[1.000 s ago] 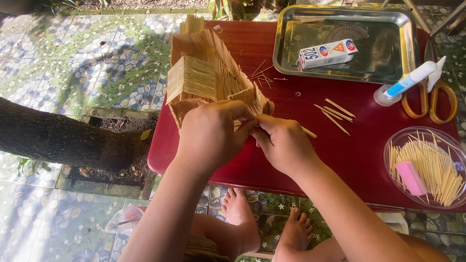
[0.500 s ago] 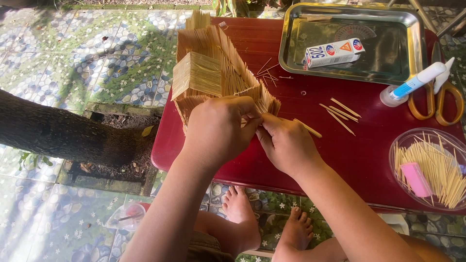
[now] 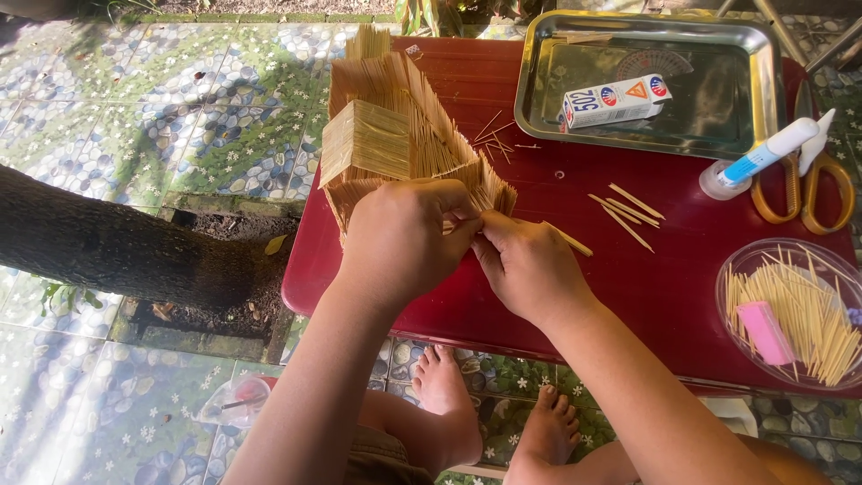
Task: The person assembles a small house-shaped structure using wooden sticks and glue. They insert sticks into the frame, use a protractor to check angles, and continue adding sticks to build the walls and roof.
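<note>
Head view is showing you working at the near left corner of the red table point(image 3: 575, 296), where the little house of wooden sticks point(image 3: 395, 148) is standing, its near end right against both your hands. Your left hand point(image 3: 400, 238) is curling around the near wall of the house, fingers closed on it, and your right hand point(image 3: 530, 265) is pinching together on a single thin stick point(image 3: 567, 241) that is poking out toward the table's middle, its inner end touching the house.

Judging by the build, the house is handling as a very light and brittle thing: rows of thin sticks glued side by side, stiff along the grain but likely to snap or peel apart at the seams if you are squeezing. The flat block-like wall on its left side is looking like the firmest place to hold; the splayed, fringed roof edges are looking the weakest. It is pale straw-coloured, with a steep pitched roof and ragged stick ends.

Loose sticks point(image 3: 628, 208) are lying near the table's middle, a glue bottle point(image 3: 759, 160) and yellow-handled scissors point(image 3: 813, 184) toward the right edge, a clear bowl of sticks point(image 3: 790, 310) at the near right corner, and a steel tray point(image 3: 539, 81) holding a small box point(image 3: 615, 101) along the far edge.
</note>
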